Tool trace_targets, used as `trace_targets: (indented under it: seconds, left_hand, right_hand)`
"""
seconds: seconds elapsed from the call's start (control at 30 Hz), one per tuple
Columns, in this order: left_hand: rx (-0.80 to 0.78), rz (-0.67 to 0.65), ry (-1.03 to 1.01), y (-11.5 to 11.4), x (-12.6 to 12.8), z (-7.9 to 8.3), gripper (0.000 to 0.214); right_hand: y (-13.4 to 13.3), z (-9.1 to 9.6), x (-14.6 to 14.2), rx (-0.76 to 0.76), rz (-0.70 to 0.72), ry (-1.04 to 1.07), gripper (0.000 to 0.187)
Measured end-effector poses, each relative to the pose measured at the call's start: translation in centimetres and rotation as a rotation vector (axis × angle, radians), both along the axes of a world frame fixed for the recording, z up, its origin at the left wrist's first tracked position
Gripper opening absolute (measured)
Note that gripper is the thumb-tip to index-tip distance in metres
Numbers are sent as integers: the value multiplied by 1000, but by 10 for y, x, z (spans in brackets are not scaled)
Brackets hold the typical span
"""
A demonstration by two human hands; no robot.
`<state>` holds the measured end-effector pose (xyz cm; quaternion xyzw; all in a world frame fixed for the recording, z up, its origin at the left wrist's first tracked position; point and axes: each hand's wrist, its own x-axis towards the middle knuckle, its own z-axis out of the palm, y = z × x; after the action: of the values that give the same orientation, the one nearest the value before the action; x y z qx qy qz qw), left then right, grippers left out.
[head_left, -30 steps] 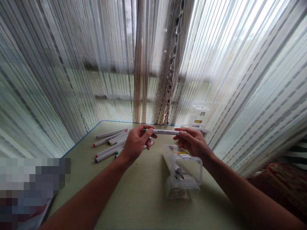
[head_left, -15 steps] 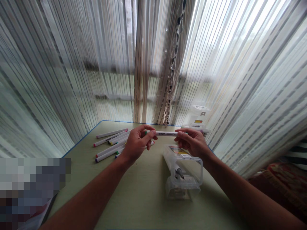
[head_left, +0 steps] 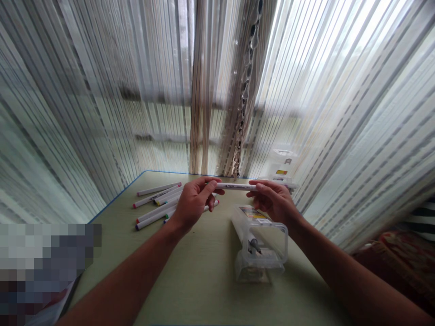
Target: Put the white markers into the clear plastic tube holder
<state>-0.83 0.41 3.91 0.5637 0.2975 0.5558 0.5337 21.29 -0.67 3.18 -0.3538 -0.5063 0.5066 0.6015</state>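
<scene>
A white marker (head_left: 236, 186) with small print on its barrel is held level above the table between my two hands. My left hand (head_left: 197, 197) pinches its left end between thumb and fingers, covering that tip. My right hand (head_left: 272, 197) is closed on the other end, which its fingers hide. Just below my right hand lies a clear plastic case (head_left: 263, 246), its open end facing me, with a grey-tipped pen-like thing (head_left: 254, 245) inside. Left of my left hand lie several white markers (head_left: 154, 217) with coloured ends, partly hidden behind it.
The pale green table (head_left: 190, 285) has a blue edge. Behind my right hand stands another clear case (head_left: 281, 173) with a yellow label. String curtains (head_left: 163, 90) hang along the far side. A patterned red cloth (head_left: 401, 258) is off to the right.
The marker has shifted slightly up and to the right in my fingers. Its green left tip, visible before, is now covered. The case and loose markers stay in place.
</scene>
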Motion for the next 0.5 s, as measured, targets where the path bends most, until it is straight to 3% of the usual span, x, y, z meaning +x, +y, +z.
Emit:
trace_targets:
  seconds: [0.5]
  left_hand:
    - [23, 9, 52, 3, -2, -6, 32]
  right_hand:
    - [2, -3, 0, 13, 7, -27, 29]
